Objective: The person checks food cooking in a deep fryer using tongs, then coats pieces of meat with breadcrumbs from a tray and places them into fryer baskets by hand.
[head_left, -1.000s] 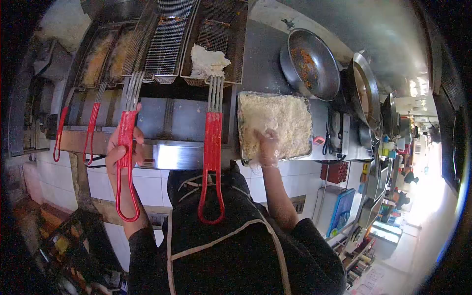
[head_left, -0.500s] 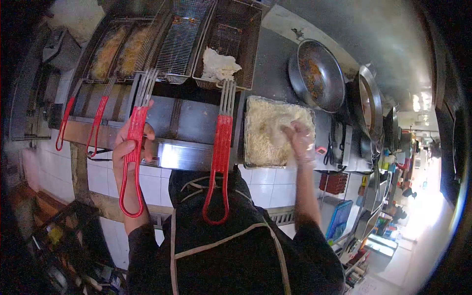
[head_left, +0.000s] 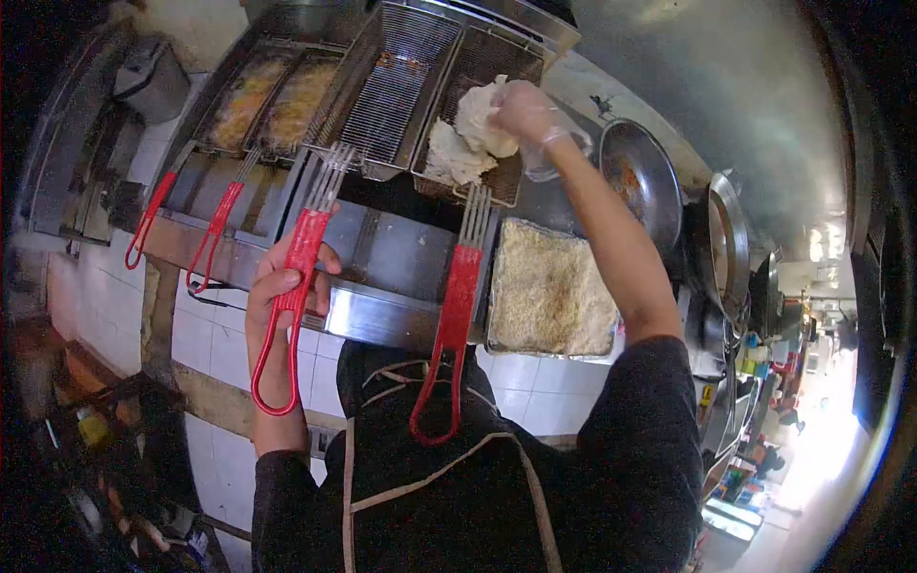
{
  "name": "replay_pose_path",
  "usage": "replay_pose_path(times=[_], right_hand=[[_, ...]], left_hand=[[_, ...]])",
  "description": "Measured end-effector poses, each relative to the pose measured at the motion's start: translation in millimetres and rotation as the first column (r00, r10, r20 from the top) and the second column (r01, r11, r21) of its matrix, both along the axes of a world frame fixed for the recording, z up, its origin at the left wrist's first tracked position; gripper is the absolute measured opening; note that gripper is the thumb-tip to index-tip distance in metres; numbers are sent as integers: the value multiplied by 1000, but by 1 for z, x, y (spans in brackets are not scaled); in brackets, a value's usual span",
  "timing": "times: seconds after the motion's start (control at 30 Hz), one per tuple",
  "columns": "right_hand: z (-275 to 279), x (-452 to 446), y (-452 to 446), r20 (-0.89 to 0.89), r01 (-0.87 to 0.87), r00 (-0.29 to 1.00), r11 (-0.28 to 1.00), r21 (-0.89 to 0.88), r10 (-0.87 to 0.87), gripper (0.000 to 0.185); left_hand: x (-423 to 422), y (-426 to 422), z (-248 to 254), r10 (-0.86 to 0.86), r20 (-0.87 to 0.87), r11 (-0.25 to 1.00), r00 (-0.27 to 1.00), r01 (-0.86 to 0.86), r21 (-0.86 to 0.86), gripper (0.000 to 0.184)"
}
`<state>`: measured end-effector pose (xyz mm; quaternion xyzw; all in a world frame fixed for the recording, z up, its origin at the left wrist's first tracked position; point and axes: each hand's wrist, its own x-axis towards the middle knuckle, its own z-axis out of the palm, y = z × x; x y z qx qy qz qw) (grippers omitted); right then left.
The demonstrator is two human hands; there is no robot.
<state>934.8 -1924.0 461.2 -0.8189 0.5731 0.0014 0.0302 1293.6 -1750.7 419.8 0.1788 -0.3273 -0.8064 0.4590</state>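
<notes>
My left hand (head_left: pixel 282 284) is wrapped around the red handle (head_left: pixel 306 244) of a wire fryer basket (head_left: pixel 396 91), which has only a few crumbs in its mesh. In a clear plastic glove, my right hand (head_left: pixel 527 110) grips a flour-coated piece of food (head_left: pixel 480 119) at the fryer basket on the right (head_left: pixel 492 59). A second coated piece (head_left: pixel 454 158) lies in the near end of that basket, beside the first. Below my right forearm sits a tray of pale breading (head_left: pixel 549 286). What the coating covers is hidden.
On the left, two baskets of food (head_left: pixel 250 105) sit in bubbling oil, their red handles (head_left: pixel 215 234) pointing toward me. A dark wok (head_left: pixel 638 181) stands right of the baskets, with more pans (head_left: pixel 728 244) beyond it. The fryer's metal front edge (head_left: pixel 382 315) runs before my body.
My right hand has moved from the breading tray up and left to the right-hand basket, now holding a coated piece. My left hand still grips the same handle. The whole view has shifted slightly.
</notes>
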Motion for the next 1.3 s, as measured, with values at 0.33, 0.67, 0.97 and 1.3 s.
replay_pose_path(times=[0.33, 0.67, 0.97, 1.3], right_hand=[[-71, -7, -5, -202, -96, 971, 984, 152, 126, 22], [54, -104, 127, 803, 148, 391, 892, 428, -450, 37], [-77, -234, 315, 191, 424, 221, 270, 864, -957, 56], [-133, -139, 351, 85, 672, 735, 739, 34, -673, 74]], left_hand=[[1, 3, -3, -8, -116, 999, 993, 14, 50, 88], [33, 2, -46, -6, 42, 999, 999, 4, 50, 59], [3, 4, -4, -32, -114, 995, 993, 43, 92, 58], [31, 5, -29, -23, -19, 993, 1000, 25, 116, 69]])
